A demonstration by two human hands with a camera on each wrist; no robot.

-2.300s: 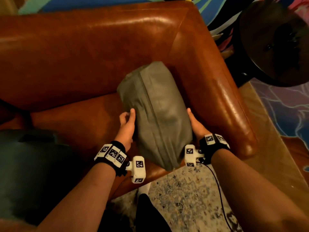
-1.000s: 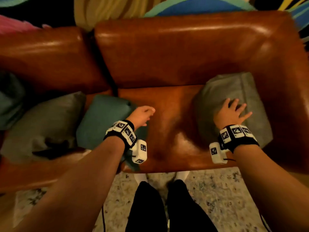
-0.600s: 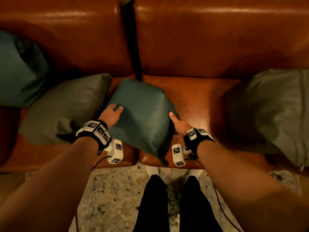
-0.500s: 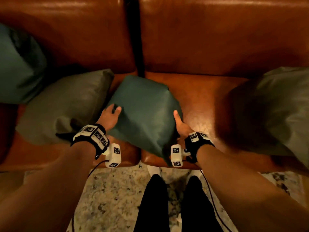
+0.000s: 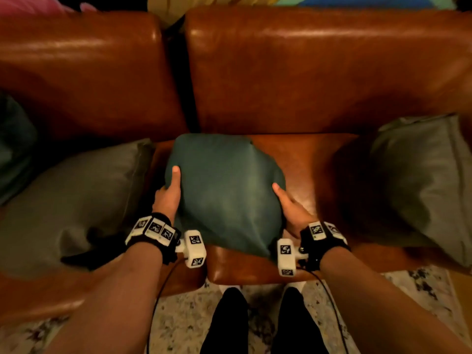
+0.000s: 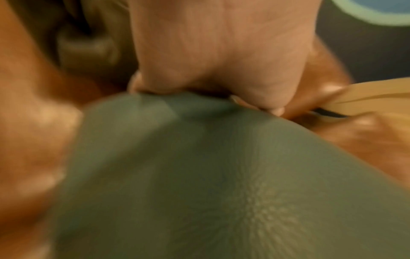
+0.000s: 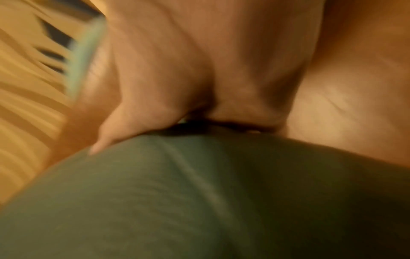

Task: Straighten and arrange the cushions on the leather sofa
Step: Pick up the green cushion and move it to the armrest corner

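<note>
Leather, brown and glossy, fills most of what I see: the sofa [image 5: 293, 80] runs across the view, its two back cushions split by a dark seam at twelve o'clock. On the seat at nine o'clock lies a big grey cushion [image 5: 69, 200], slumped flat, just beside my left forearm, with something black at its near edge that I cannot make out. At three o'clock a second grey cushion [image 5: 421, 175] leans in the sofa's right end, well apart from my hands. A darker cushion [image 5: 12, 144] shows at the far left edge, partly cut off. A pale patterned rug [image 5: 184, 325] lies below the seat front at six o'clock, under my dark trouser legs [image 5: 227, 325].

Dead centre is the teal cushion [image 5: 224, 190], its far edge close to the backrest seam. My left hand [image 5: 167, 198] grips its left side, thumb laid straight up along the top face, the other fingers tucked beneath the edge. My right hand [image 5: 290, 213] holds the right side likewise, thumb on top, fingers hidden underneath. Both wrist views are blurred but show my palms pressed into the teal fabric.
</note>
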